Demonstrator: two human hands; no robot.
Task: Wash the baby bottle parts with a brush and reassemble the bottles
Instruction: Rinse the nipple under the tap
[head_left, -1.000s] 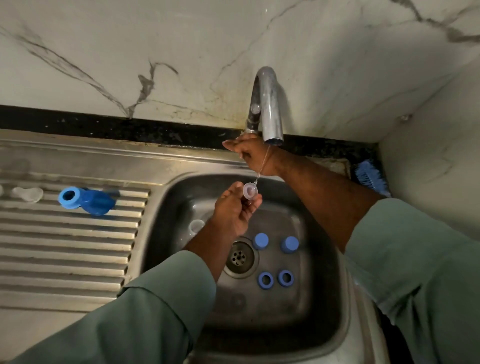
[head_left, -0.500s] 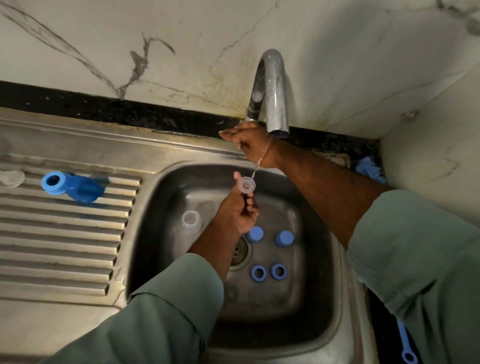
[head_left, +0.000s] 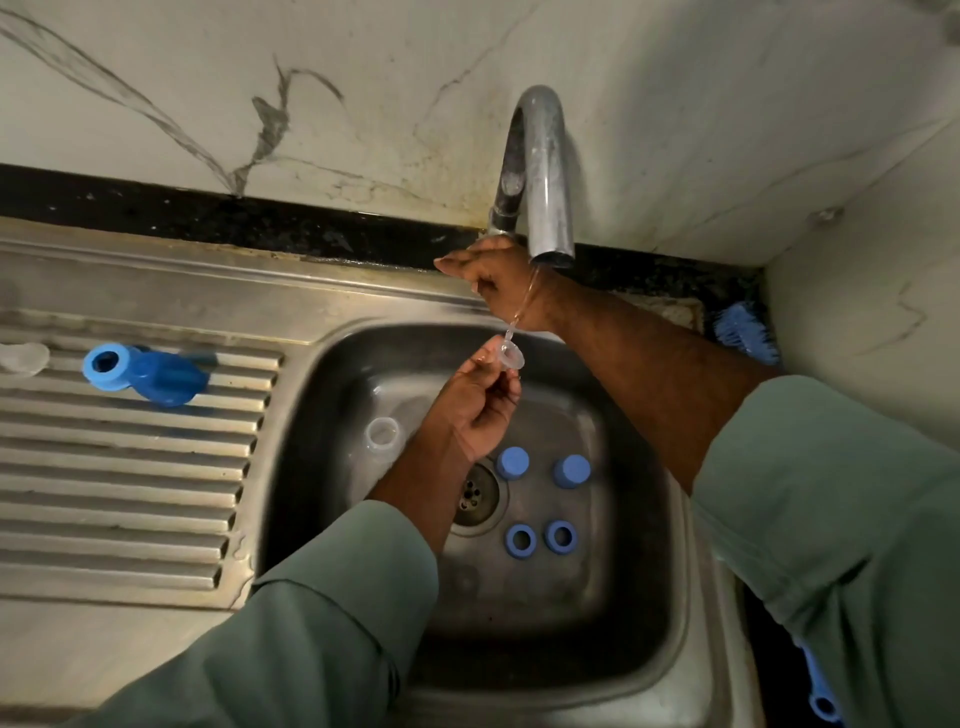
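My left hand (head_left: 475, 402) pinches a small clear teat (head_left: 510, 356) under a thin stream of water from the tap (head_left: 543, 171). My right hand (head_left: 496, 280) reaches behind the spout and grips the tap's base; what its fingers hold is hidden. In the sink (head_left: 291, 415) lie two blue caps (head_left: 513, 462) (head_left: 572, 471), two blue rings (head_left: 520, 540) (head_left: 561, 536) and a clear bottle (head_left: 383, 435). A blue ring and cap (head_left: 143, 375) rest on the ribbed drainboard (head_left: 130, 493).
A blue brush (head_left: 745, 332) lies in the back right corner by the wall. Another clear part (head_left: 23, 357) sits at the drainboard's far left. A blue handle (head_left: 821, 691) shows at the lower right edge. The drain (head_left: 475, 493) is in the sink's middle.
The view has shifted slightly. My left hand keeps the teat under the water and has turned it a little. My right hand stays at the tap.
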